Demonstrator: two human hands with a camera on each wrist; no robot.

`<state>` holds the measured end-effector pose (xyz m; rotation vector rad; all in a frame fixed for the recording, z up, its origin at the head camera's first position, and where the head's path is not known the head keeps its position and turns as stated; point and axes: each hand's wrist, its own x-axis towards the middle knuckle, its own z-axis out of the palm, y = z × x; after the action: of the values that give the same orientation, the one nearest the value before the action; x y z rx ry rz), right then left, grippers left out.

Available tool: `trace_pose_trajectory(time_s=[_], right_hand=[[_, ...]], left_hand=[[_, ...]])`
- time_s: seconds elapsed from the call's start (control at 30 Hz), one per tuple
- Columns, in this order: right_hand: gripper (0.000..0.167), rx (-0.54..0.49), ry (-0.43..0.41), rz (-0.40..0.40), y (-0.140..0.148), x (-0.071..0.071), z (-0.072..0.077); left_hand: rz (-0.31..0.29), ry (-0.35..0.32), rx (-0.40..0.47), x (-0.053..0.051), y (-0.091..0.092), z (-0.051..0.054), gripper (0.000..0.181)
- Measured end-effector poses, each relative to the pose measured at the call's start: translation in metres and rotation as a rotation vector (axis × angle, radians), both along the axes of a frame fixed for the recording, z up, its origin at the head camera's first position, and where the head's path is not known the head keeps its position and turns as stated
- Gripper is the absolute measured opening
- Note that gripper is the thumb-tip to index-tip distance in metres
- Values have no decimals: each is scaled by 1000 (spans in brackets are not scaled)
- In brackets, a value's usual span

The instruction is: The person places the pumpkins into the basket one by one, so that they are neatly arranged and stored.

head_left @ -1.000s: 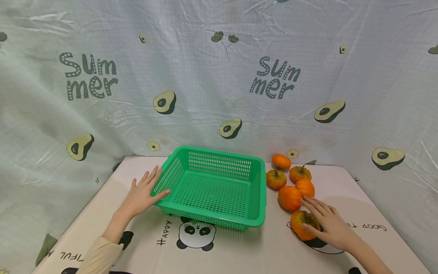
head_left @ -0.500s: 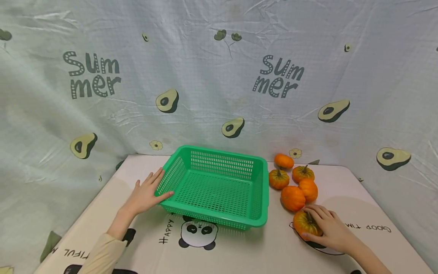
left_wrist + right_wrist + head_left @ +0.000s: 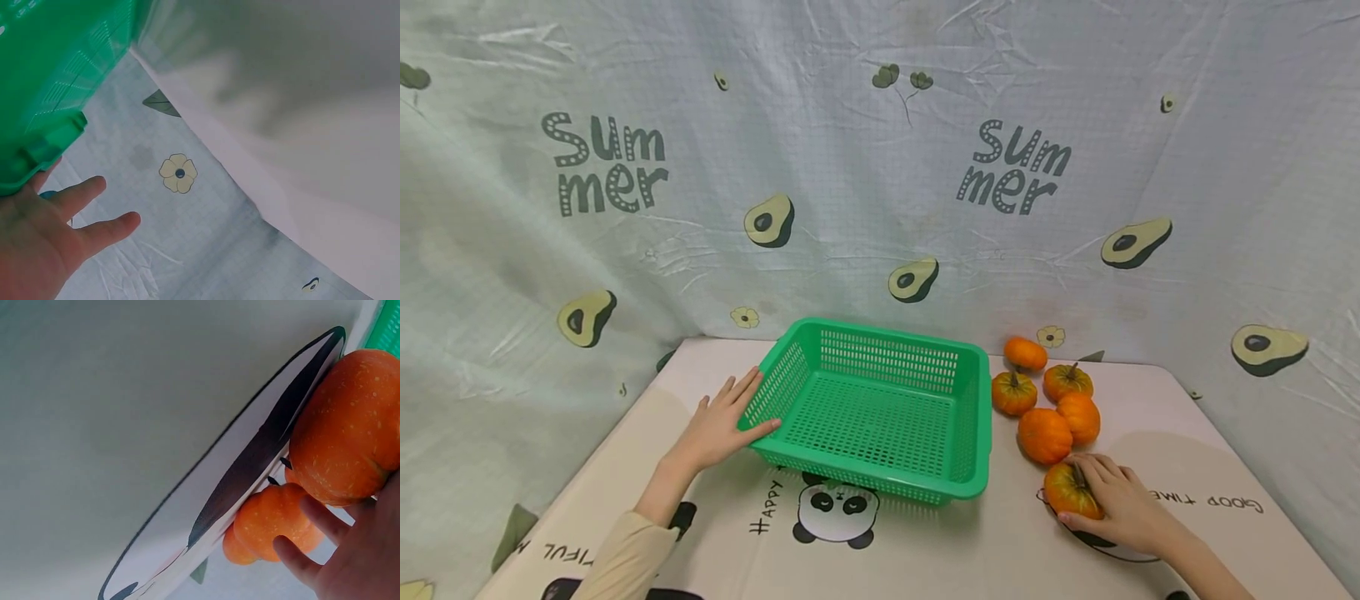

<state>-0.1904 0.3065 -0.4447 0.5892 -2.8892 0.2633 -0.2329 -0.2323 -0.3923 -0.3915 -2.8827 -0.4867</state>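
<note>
My left hand rests on the left rim of a green plastic basket, fingers straight and spread, thumb over the rim. In the left wrist view two fingers of that hand extend beside the basket wall. On the right, my right hand holds the nearest small pumpkin, thumb on its near side and fingers over its far side. This pumpkin looks orange with pale specks in the right wrist view. Its underside is hidden.
Several other small pumpkins cluster right of the basket, including a plain orange one and a greenish-topped one. They stand on a pale table cover printed with pandas and words. A patterned curtain hangs behind.
My right hand has come down onto the nearest pumpkin and closed its fingers and thumb around it. The left hand stays at the basket rim. The head view has shifted slightly.
</note>
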Motion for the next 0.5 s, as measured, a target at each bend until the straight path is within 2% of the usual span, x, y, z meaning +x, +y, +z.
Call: trace_pose_trajectory(time_s=[0.23,0.5], right_hand=[[72,12,-16,-17,-1,-1,-3],[74,11,-43,-42,-4,-4,1]], left_hand=[[-8,23,-21,0,0,-2,83],[-4,34,13,0,2,-2,81]])
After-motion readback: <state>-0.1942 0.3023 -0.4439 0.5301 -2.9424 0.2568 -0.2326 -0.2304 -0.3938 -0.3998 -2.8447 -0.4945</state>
